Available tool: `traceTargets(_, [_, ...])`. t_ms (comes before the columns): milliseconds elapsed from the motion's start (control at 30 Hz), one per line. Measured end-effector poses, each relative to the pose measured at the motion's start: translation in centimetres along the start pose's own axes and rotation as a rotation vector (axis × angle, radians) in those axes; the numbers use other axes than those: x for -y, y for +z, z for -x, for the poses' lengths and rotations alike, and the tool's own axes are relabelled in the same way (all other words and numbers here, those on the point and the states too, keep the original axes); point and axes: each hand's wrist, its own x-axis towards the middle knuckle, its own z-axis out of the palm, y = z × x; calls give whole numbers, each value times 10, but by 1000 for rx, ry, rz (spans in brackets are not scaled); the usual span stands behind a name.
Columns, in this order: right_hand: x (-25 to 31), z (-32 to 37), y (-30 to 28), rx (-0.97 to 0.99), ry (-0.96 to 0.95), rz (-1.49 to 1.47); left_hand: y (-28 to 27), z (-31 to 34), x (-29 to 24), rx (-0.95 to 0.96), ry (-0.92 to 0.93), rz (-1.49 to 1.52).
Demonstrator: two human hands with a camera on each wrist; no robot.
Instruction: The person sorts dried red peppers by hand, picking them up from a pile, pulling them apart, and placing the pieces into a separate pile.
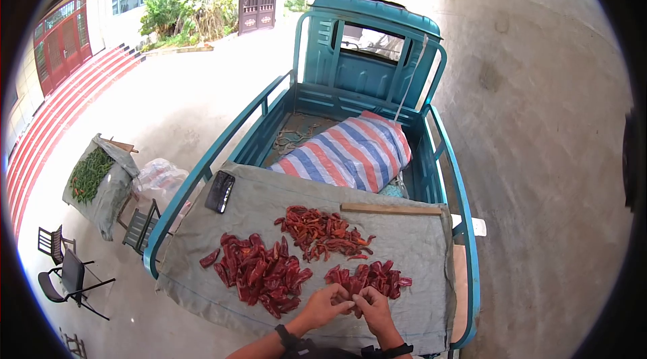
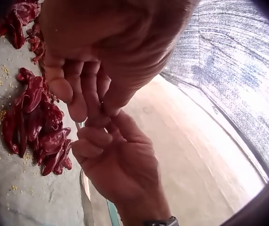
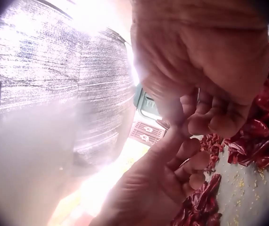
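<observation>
Over the near edge of the small red pepper pile, my left hand and right hand meet at the fingertips. Thumbs and fingers of both pinch a small thing, mostly hidden and too small to name. In the left wrist view the left hand is above and the right hand below, fingers curled. The right wrist view shows the right hand over the left hand. A larger pile of dark red peppers lies left of the hands, and a pile of thinner peppers beyond them.
A grey cloth covers the near end of a teal truck bed. On it are a black phone-like object and a wooden strip. A striped sack lies beyond. Pale seeds dot the cloth. Chairs stand at left.
</observation>
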Motion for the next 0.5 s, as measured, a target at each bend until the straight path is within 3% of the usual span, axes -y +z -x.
traceTargets(167, [-2, 4, 2, 41, 36, -134, -4, 7, -7, -3, 0, -64])
traceTargets(500, [4, 10, 15, 10, 16, -84, -8, 15, -3, -1, -17, -56])
